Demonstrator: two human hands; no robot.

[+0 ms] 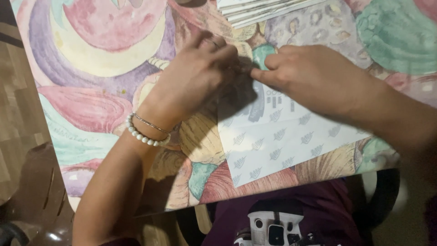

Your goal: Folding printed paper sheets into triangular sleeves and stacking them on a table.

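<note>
A table (91, 68) under a cloth painted with big pastel shapes fills the view, wood floor off its far-left side. The white sheet (282, 141), printed with small leaf marks, lies near the table's front edge. Both hands meet at the sheet's top corner: the left hand (195, 77) curled, fingers pressing down; the right hand (309, 77) pinching the edge. Uneven pressure could skew the crease. 1 paper stack (259, 11) sits beyond the sheet.
</note>
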